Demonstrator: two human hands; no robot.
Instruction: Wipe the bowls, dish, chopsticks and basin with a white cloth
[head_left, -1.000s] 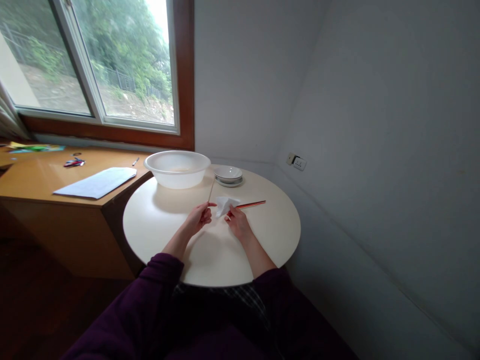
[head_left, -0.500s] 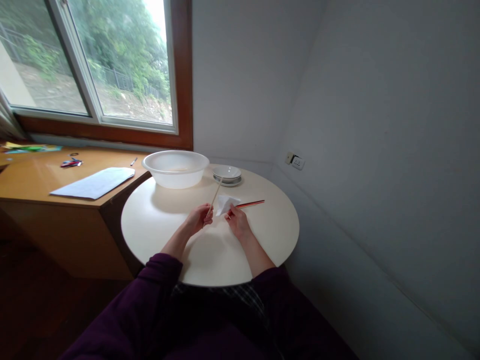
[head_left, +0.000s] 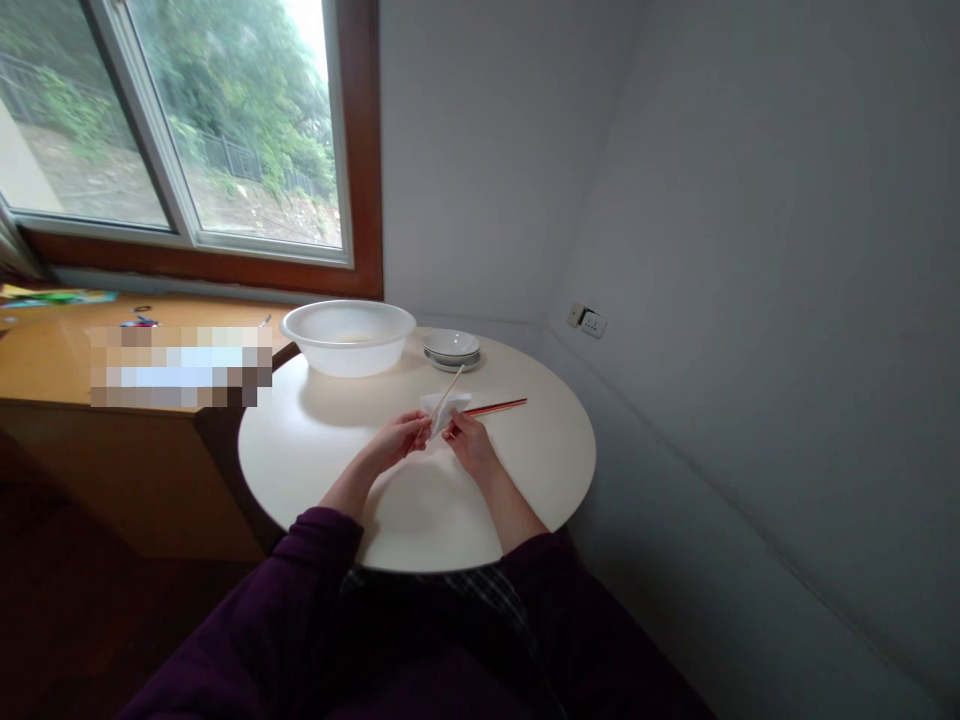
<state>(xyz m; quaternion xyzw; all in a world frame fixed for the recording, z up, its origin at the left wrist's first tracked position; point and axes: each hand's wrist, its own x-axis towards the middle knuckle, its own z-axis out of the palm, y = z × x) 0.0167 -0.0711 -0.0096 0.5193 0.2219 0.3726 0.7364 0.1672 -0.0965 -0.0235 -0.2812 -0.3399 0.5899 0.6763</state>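
My left hand [head_left: 400, 442] is closed around the lower part of a pale chopstick [head_left: 454, 379], which slants up and away over the table. A crumpled white tissue [head_left: 457, 402] is pinched in my right hand [head_left: 471, 443], and it lies against the chopstick just past my left fingertips. My two hands are close together, a little above the table. Dark red chopsticks [head_left: 501, 406] lie on the tabletop beyond my right hand; their near ends are hidden behind the tissue and fingers.
On the round white table [head_left: 300, 470], a translucent white basin [head_left: 347, 348] stands at the back left. Beside it is a small stack of white dishes [head_left: 451, 345]. A wooden desk [head_left: 45, 370] adjoins on the left, partly pixelated. Walls rise behind and to the right.
My left hand has moved slightly right with the chopstick, which leans further right. The tissue has shifted left and now meets the chopstick; before, the two were apart.
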